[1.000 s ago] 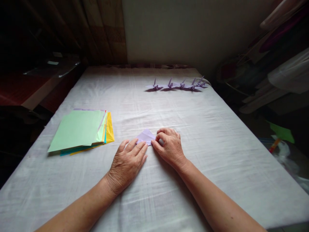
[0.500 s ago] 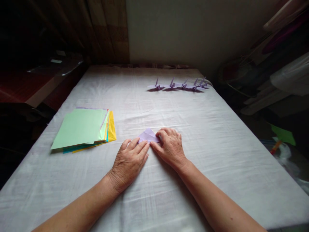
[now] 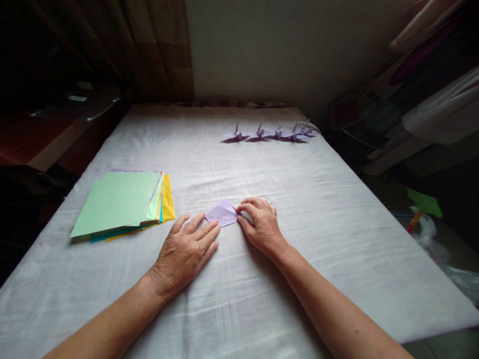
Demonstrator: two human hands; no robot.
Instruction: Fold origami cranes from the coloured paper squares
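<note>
Flat hands [image 3: 224, 237] — on purple paper [image 3: 222, 213]

Dim, soft daylight; dark corners (wide-angle bending at edges).

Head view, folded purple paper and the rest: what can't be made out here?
- Folded purple paper: its near and right edges are hidden under the left hand and right hand, so the fold's full shape is unclear.
- Paper cranes at the far end: too small and overlapping to count surely.
- Stack of coloured paper: the green top sheet covers the lower sheets; only edges show.
- Dark furniture, left: too dim to identify.
</note>
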